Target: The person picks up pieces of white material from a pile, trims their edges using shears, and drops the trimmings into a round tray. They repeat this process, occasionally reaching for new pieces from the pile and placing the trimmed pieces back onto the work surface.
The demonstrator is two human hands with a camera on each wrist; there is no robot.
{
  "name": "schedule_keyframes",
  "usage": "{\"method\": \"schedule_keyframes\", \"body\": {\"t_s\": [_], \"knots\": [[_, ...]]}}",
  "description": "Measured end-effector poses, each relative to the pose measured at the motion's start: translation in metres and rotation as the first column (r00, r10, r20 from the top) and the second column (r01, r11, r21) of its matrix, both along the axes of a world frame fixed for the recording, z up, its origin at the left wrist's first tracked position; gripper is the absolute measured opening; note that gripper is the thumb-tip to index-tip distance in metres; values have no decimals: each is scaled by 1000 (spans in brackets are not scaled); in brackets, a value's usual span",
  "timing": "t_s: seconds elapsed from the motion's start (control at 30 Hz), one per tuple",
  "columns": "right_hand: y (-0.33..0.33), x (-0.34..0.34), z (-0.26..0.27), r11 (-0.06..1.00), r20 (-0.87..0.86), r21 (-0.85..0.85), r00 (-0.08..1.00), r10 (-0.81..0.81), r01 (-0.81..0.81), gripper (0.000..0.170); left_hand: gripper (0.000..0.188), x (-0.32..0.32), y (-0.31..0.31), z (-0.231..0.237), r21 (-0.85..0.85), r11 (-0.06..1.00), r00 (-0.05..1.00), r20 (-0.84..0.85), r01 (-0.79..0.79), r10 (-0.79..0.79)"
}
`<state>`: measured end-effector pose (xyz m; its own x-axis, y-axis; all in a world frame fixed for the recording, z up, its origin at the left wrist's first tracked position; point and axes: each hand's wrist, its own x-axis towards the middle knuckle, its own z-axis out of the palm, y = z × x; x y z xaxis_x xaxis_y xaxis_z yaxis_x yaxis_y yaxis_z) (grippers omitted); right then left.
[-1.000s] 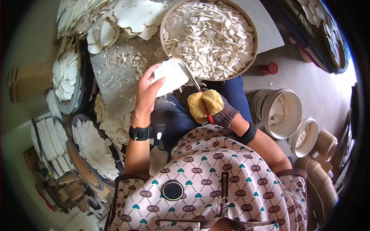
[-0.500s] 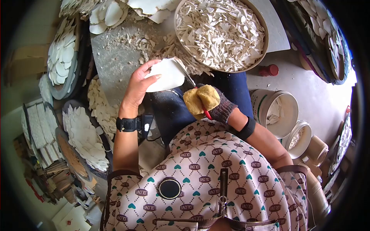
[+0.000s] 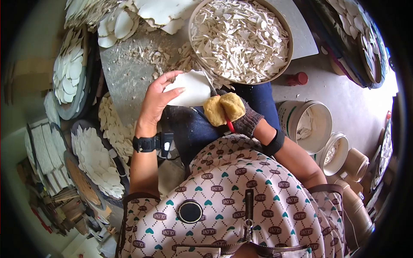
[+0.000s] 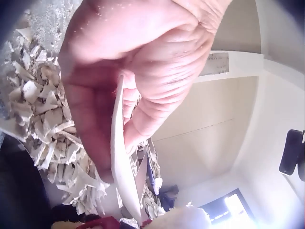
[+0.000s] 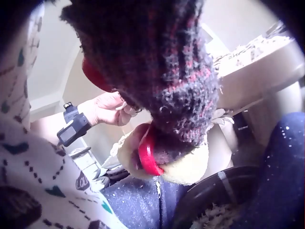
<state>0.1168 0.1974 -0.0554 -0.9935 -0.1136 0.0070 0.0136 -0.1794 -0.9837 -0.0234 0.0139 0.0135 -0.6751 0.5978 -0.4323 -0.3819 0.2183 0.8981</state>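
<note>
Two hands on the job, so starting at the grip. My left fingers [image 4: 83,114] have the white piece [image 3: 191,91] pinched by its left side, thumb on top, the rest underneath. My right fingers [image 5: 183,119], in a knit glove [image 3: 251,122], are curled round the red handles of the shears [image 3: 230,125], with yellow foam [image 3: 233,106] padding the grip. The blade's right up at the piece's right edge; can't tell if it's biting in or just beside it.

Handling-wise, I'd guess the piece is light and pretty stiff. Edge-on from my left wrist it's thin with a slight curve, so I'd bet on it snapping rather than bending. I'd take it by the broad faces, well away from the blade, firm but not crushing. Squeezing a corner could chip it, and that smooth face may be a bit slick.

It's out over my lap [image 3: 183,129], near the tub [image 3: 291,51]. That's heaped with splintery scraps [image 3: 241,41], which kinda backs up my brittle theory. Tub's on the worktop [image 3: 303,36], loose bits [image 3: 163,53] scattered left of it, bigger sheets [image 3: 163,10] beyond those.
</note>
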Motion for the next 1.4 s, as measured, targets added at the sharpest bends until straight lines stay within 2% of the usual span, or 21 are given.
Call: {"method": "schedule_keyframes", "body": {"t_s": [0.03, 0.13, 0.17, 0.27, 0.3, 0.37, 0.43, 0.47, 0.5, 0.57, 0.63, 0.73, 0.87, 0.93, 1.0, 1.07, 1.13, 1.2, 1.3, 1.37, 1.4], "knots": [[5, -1, 2, 989, -69, 145, 998, -3, 13, 17, 52, 5, 6, -3, 47, 994, 988, -114, -104, 108], [16, -3, -3, 954, -175, 296, 985, 2, 51, 24, 53, 18, 28, -17, 112, 912, 878, -244, -395, 411], [20, -2, 2, 959, -177, 280, 984, 1, 50, 25, 54, 21, 36, -25, 231, 863, 833, -241, -449, 498], [26, 6, 0, 955, -167, 285, 985, -33, 80, 29, 50, 32, 62, -36, 335, 770, 747, -226, -543, 625], [30, 8, -1, 928, -190, 361, 982, -20, 89, 30, 49, 32, 68, -39, 340, 776, 753, -231, -531, 616], [34, 14, 0, 942, -170, 318, 984, -53, 105, 31, 47, 31, 79, -44, 344, 786, 762, -240, -513, 602], [39, 19, 2, 957, -146, 266, 986, -83, 120, 30, 47, 25, 83, -47, 307, 831, 814, -222, -464, 536], [40, 23, -3, 945, -119, 293, 986, -117, 148, 28, 47, 22, 85, -47, 289, 851, 838, -212, -438, 503], [41, 27, -8, 932, -92, 319, 984, -151, 173, 26, 48, 22, 89, -47, 270, 849, 832, -212, -454, 512], [43, 30, -17, 937, -59, 326, 992, -116, 128, 21, 46, 27, 100, -37, 277, 824, 805, -211, -495, 555], [43, 30, -26, 959, -58, 258, 993, -108, 119, 18, 47, 28, 105, -34, 268, 832, 811, -216, -486, 543], [43, 26, -33, 978, -93, 132, 984, -149, 160, 19, 51, 28, 108, -32, 235, 888, 875, -198, -396, 443], [48, 24, -18, 966, -178, 169, 970, -163, 193, 23, 57, 24, 108, -38, 235, 913, 916, -151, -332, 372], [46, 27, -17, 986, -50, 24, 985, -165, 167, 22, 56, 23, 111, -42, 253, 903, 911, -135, -348, 389], [47, 34, -22, 949, 254, -267, 962, -99, 168, 20, 56, 24, 112, -41, 234, 910, 911, -154, -343, 383], [47, 35, -28, 987, 27, 68, 988, -150, 148, 21, 55, 22, 111, -41, 232, 912, 912, -156, -339, 379], [45, 37, -32, 984, -1, 83, 988, -156, 155, 22, 55, 20, 110, -41, 240, 911, 917, -136, -336, 374], [42, 40, -33, 961, 178, -220, 976, -129, 168, 23, 55, 21, 109, -38, 239, 911, 918, -136, -335, 373], [39, 35, -12, 862, 238, -470, 968, -82, 189, 16, 55, 22, 106, -32, 242, 925, 935, -128, -294, 330], [40, 31, -24, 979, 7, -88, 983, -185, 185, 14, 55, 25, 105, -31, 232, 939, 953, -104, -253, 283], [39, 31, -28, 982, -40, -1, 982, -187, 187, 14, 55, 27, 104, -31, 220, 947, 962, -88, -233, 257]]}}
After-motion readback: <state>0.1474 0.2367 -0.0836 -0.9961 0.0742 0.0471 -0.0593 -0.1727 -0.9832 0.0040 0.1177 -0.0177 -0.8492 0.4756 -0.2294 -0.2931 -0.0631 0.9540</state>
